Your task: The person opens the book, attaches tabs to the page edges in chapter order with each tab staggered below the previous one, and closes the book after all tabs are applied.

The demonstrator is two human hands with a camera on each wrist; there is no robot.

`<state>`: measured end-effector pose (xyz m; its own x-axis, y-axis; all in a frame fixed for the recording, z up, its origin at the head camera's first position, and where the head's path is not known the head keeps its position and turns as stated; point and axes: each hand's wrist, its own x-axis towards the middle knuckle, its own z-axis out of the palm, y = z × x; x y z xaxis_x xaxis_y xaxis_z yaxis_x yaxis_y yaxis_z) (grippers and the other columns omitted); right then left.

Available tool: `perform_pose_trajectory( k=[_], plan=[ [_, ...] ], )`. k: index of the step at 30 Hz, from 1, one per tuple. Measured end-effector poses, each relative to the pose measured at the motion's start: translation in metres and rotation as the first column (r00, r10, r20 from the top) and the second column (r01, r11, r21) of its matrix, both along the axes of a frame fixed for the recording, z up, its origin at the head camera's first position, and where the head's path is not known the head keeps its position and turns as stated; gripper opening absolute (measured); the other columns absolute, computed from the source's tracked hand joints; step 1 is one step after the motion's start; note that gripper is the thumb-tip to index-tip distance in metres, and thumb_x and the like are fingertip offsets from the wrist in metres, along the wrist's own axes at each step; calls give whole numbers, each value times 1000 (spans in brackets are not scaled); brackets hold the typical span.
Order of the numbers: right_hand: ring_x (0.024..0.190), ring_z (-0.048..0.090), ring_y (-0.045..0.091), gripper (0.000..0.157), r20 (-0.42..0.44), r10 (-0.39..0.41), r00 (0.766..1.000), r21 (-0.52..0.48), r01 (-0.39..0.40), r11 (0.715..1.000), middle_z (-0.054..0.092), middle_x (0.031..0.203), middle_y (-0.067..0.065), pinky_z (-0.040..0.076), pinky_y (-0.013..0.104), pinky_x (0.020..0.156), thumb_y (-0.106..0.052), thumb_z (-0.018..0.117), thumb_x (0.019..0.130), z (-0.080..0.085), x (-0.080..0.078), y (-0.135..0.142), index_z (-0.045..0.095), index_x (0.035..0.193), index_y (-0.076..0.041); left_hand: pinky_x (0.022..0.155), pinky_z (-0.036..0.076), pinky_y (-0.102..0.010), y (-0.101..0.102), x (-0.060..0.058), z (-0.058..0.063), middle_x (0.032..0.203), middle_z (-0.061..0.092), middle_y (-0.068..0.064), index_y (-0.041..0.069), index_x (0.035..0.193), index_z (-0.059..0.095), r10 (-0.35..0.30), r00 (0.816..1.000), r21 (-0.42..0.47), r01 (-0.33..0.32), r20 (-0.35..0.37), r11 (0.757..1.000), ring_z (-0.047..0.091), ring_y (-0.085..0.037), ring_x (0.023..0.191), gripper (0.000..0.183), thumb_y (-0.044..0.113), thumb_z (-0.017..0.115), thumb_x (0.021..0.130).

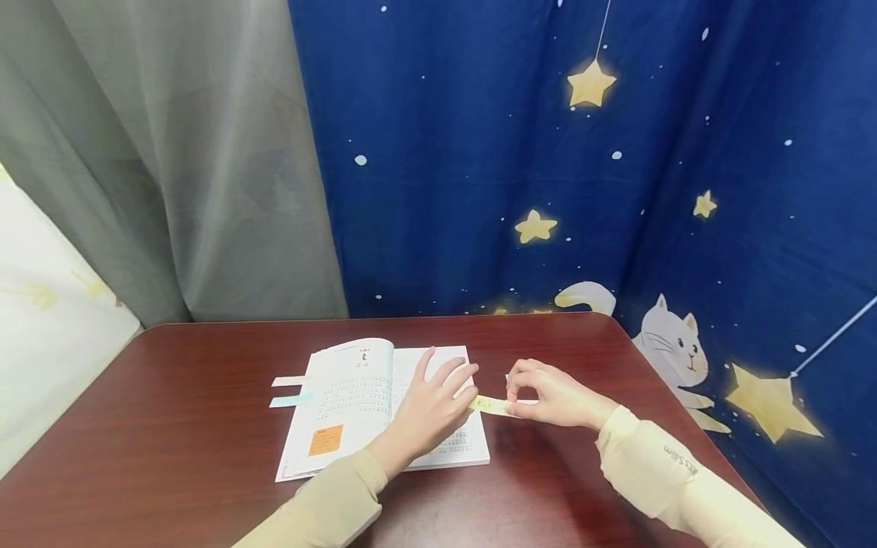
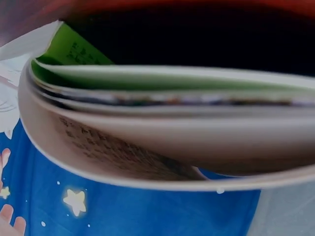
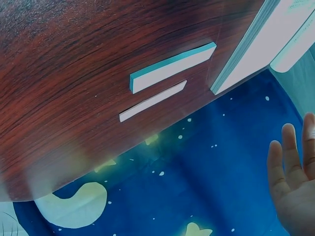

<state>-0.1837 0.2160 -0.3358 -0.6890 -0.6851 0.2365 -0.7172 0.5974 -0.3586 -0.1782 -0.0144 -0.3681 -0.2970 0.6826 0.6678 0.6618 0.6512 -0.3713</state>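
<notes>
An open book (image 1: 346,392) lies on the table, its left page curving up toward the spine. My left hand (image 1: 435,403) rests across the right page with its fingers spread and straight. Beyond the page's right edge, my right hand (image 1: 551,396) pinches the outer end of a yellow paper strip (image 1: 489,405) between thumb and fingers. The strip's other end reaches the left fingertips at the page edge. In the left wrist view the book's curved pages (image 2: 162,108) fill the middle, with a green sheet (image 2: 74,46) among them.
Two paper tabs, one pinkish-white (image 1: 289,381) and one light blue (image 1: 291,400), stick out from the book's left edge. A blue-edged white pad (image 3: 174,68) and a thinner white pad (image 3: 153,101) lie on the table (image 3: 74,98). Curtains (image 1: 479,152) hang behind it.
</notes>
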Motion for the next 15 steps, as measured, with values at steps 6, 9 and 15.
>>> perform_pose_trajectory(
  k=[6,9,15],
  plan=[
    [86,48,7,10,-24,-9,1000,-5,8,1000,51,92,-12,43,27,73,-29,68,75,0,1,-3,59,79,-26,93,17,-58,-7,2,-2,118,50,-4,18,84,59,8,994,47,-13,107,999,40,-24,114,22,31,69,69],
    [91,47,7,15,-56,-15,998,-6,15,1000,51,98,-12,43,29,75,-35,67,76,0,1,-4,61,85,-25,92,19,-58,-11,4,-2,117,51,-4,19,84,58,14,977,95,-35,211,995,40,-23,112,24,32,70,69],
    [95,48,9,23,-194,-12,981,-5,11,1000,52,103,-10,43,30,77,-39,67,74,-2,1,-8,62,91,-24,90,22,-56,-18,8,-4,113,52,-1,21,80,57,45,931,155,-108,363,982,43,-20,106,23,33,71,67]
  ],
)
